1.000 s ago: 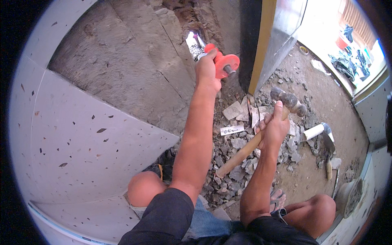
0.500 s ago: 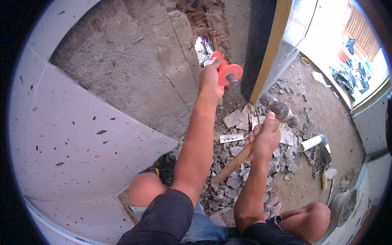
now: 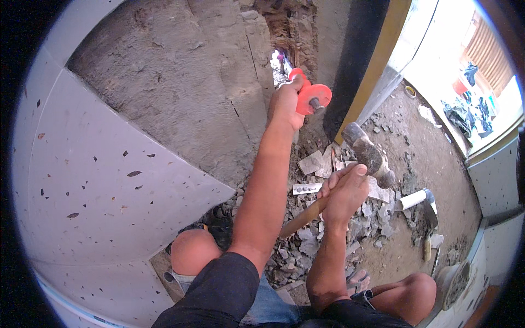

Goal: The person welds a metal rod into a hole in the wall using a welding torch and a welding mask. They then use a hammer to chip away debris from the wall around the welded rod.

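Observation:
My left hand [image 3: 286, 102] is wrapped round a chisel [image 3: 314, 100] with a red-orange guarded grip. Its bare steel butt sticks out toward me, and its tip is hidden at the gap [image 3: 281, 61] in the wall. My right hand [image 3: 345, 194] grips the wooden handle of a hammer [image 3: 369, 156], thumb along the shaft. The heavy, worn steel head sits below and to the right of the chisel's butt, apart from it. Rough grey plaster [image 3: 180, 82] covers the wall left of the gap, with reddish broken masonry [image 3: 292, 33] above it.
Broken rubble [image 3: 306, 246] lies between my legs. A yellow-edged door frame [image 3: 374, 65] stands just right of the chisel. On the floor at right are a white pipe piece [image 3: 411, 200] and a wooden-handled tool [image 3: 428, 246]. A speckled white panel [image 3: 120, 169] flanks my left.
The hammer head has dropped slightly and its handle has tilted in my right hand. My left hand keeps the chisel at the gap. The whole view has shifted a little.

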The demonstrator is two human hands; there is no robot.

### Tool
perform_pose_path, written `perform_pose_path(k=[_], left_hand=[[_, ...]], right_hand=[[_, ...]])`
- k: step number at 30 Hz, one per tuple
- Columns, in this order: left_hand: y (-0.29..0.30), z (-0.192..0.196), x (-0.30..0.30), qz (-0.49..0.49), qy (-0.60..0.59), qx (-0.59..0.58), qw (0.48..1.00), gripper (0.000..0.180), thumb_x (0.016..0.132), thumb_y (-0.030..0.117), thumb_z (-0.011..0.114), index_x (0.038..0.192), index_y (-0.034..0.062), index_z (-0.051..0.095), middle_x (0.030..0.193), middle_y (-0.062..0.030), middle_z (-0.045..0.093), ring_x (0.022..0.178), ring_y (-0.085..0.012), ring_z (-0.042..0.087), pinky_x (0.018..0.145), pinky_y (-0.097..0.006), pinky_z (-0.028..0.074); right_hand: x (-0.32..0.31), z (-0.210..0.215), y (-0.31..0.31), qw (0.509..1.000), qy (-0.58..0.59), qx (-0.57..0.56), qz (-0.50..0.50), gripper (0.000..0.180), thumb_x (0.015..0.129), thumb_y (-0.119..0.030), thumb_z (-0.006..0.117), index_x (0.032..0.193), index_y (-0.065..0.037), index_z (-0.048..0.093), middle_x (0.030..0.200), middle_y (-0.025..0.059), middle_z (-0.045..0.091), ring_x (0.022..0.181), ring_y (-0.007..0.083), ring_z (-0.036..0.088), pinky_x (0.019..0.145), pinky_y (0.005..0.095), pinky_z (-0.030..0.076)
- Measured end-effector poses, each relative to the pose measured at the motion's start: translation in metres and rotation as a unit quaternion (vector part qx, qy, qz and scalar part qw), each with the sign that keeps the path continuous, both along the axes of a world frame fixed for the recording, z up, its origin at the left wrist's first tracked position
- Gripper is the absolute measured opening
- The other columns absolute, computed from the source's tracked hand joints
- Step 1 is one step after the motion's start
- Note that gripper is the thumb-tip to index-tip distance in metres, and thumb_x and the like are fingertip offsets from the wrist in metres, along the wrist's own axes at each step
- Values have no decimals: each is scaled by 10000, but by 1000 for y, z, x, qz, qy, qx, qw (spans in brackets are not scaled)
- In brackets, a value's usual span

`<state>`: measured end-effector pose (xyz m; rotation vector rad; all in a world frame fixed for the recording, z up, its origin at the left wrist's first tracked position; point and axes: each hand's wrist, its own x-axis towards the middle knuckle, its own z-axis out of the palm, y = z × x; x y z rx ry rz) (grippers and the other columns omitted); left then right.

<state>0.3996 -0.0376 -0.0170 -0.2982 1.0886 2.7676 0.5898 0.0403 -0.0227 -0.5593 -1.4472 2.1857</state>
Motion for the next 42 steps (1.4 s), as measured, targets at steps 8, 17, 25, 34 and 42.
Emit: perform_pose_path(k=[8,17,25,34,42], left_hand=[[2,0,7,4,-4,-77,997,192,900,219,537,978,44,534,882,-72,581,776,-199,570,702,-346,466],[39,16,67,-167,30,-18,985,177,788,84,596,943,68,513,767,-9,510,693,-121,551,660,-324,485],[77,4,113,-287,-168,-218,917,237,755,15,583,976,41,501,744,-24,528,662,-117,552,623,-287,490],[85,145,208,-430,-480,-129,754,397,953,378,356,936,44,571,892,-122,629,783,-254,610,709,-465,504],[206,352,186,-398,-417,60,815,127,897,158,456,872,59,531,767,-76,578,757,-210,594,704,-408,510]], right_hand=[[0,-2,-8,999,33,1,20,450,933,-445,433,726,-53,360,505,36,416,360,118,416,333,250,361],[5,14,36,988,-108,-53,-93,377,934,-429,435,771,-93,382,534,7,385,378,111,396,324,253,352],[78,46,113,934,-299,-191,-41,222,865,-211,590,810,-61,436,603,10,429,399,103,441,317,256,411],[177,188,226,784,-275,-545,-112,203,870,-168,572,766,-100,411,552,-9,411,394,95,417,339,233,397],[279,397,355,814,-445,-363,-90,145,826,-99,611,821,-84,468,567,-3,437,406,97,439,338,260,408]])
